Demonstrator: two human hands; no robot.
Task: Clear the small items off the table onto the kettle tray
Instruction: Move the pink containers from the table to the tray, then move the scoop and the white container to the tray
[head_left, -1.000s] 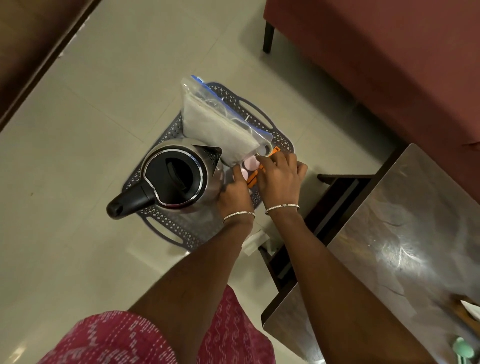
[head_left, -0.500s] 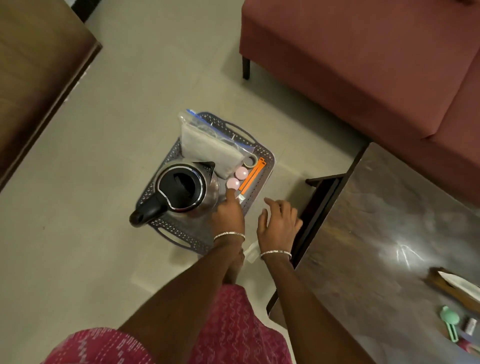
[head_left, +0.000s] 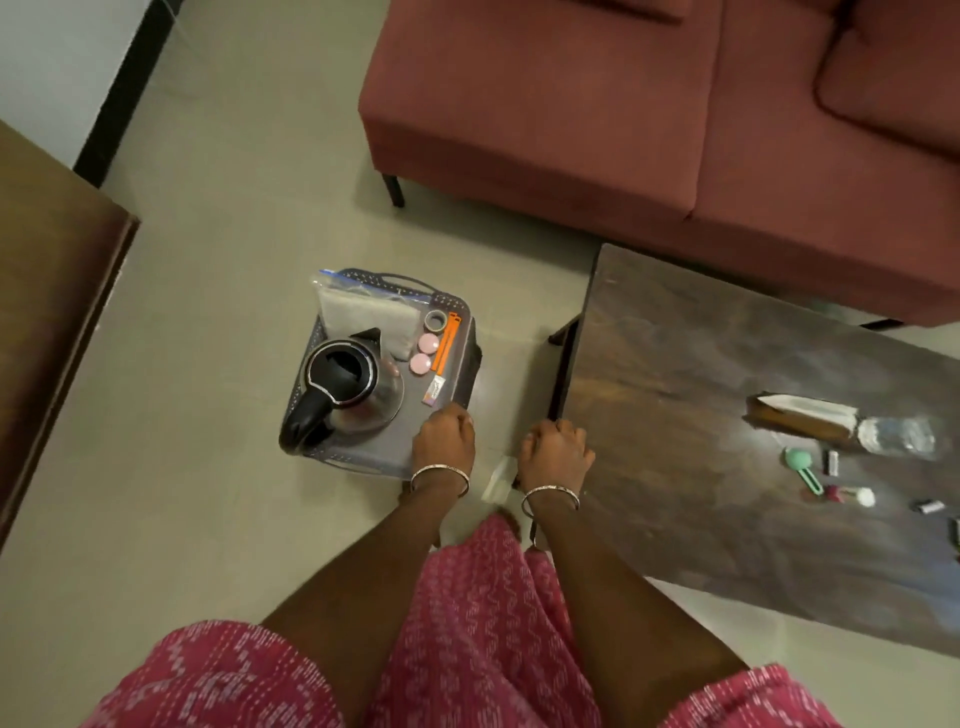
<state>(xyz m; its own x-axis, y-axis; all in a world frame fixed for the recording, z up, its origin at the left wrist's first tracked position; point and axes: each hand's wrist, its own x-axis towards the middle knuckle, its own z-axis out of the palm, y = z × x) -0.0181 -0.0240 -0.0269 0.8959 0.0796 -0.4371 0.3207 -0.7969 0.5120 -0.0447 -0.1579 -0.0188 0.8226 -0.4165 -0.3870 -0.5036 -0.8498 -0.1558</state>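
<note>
**Q:** Where do the small items lie?
**A:** Two pink discs (head_left: 425, 353) and an orange strip (head_left: 447, 343) sit beside the kettle (head_left: 345, 384) on the tray (head_left: 410, 387) on the floor. More small items (head_left: 832, 462) lie on the tabletop (head_left: 675, 415).

**Q:** And the hands?
**A:** The left hand (head_left: 444, 441) is clenched over the tray's near corner, with nothing seen in it. The right hand (head_left: 556, 452) is curled at the tabletop corner; whether it grips the edge is unclear.

Dark wooden surface (head_left: 701, 415), brown box (head_left: 795, 422) holding white paper, clear plastic item (head_left: 898, 439) touching its end, green tool (head_left: 802, 465) and small bits (head_left: 852, 496) toward the right end, pale tiled floor (head_left: 208, 519), grey tray (head_left: 395, 452) and white scrap (head_left: 497, 480) resting on it
</note>
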